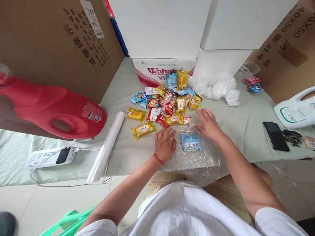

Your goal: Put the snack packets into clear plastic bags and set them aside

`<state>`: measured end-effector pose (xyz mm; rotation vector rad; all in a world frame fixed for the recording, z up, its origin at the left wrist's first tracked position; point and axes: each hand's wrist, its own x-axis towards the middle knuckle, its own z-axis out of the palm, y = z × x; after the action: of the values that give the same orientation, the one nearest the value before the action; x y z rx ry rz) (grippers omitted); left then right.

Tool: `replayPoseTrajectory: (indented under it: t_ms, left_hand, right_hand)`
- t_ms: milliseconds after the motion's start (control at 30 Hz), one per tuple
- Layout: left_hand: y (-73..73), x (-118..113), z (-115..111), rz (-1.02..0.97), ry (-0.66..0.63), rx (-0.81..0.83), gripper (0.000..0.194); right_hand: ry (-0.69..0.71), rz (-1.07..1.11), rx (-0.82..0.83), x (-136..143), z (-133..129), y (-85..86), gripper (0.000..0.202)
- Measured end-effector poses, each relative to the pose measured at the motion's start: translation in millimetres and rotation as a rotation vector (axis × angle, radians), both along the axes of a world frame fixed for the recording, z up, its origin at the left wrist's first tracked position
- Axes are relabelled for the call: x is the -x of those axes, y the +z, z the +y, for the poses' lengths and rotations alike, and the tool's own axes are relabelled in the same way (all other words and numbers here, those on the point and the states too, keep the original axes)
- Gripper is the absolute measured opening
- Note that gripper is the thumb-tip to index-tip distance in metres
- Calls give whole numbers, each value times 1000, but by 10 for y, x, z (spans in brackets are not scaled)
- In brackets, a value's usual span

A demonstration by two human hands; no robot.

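A light blue snack packet point(191, 142) lies on a sheet of clear plastic wrap point(197, 162) near the table's front edge. To its left, my left hand point(165, 144) rests at the wrap's left edge, fingers curled; what it grips, if anything, is hidden. My right hand point(208, 124) is beyond the packet at the wrap's upper right, fingers spread, touching the wrap's edge. Just past both hands is a pile of snack packets point(169, 101) in yellow, red and blue. Two yellow packets lie left of the pile, one of them point(143, 130) closer to my left hand.
A plastic film roll point(106, 147), red jug point(59, 108) and power bank point(51, 157) are at the left. Cartons point(162, 29) stand behind the pile, with crumpled plastic point(219, 87) beside it. A phone point(276, 136), keys point(292, 137) and white jug point(295, 109) are at the right.
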<state>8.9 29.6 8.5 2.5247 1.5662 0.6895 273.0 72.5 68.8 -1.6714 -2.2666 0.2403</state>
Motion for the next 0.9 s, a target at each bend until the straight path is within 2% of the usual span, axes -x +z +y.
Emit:
replayPoseTrajectory:
  t_ms: [67,167,233,367,467,633,700,800,900]
  left_hand:
    - [25,14,-64,16,-97,-21,40]
    - [67,-19,-151,82,-317,-33,42]
    - [81,-70,-184,135,-388,-28,42]
    - [67,-148,-199,196,-367,-17,39]
    - [39,-155,-207,208,-348,-24,38]
    - [-32,-105,-225,180,-340,-23,37]
    - [-22,-56,-254,91,-349,-48,31]
    - [142,27,-335,-175,-317,-166,20]
    - [459,35,-380,-327,-322,-298,18]
  right_hand:
    - [60,-79,105,22,179,-66,72]
    - [123,-143,160,86,292,-122,35]
    - [131,-127,126,108,252,-82,25]
    - [177,-45,81,89,-48,76,32]
    - [220,-13,63,80,-370,93,36]
    - [362,-59,94,114,-794,-157,40]
    - [362,-95,101,123,-881,-276,42]
    - [327,-125,120,124,-942,-396,49]
    - [339,-86,141,133,-949,-441,50]
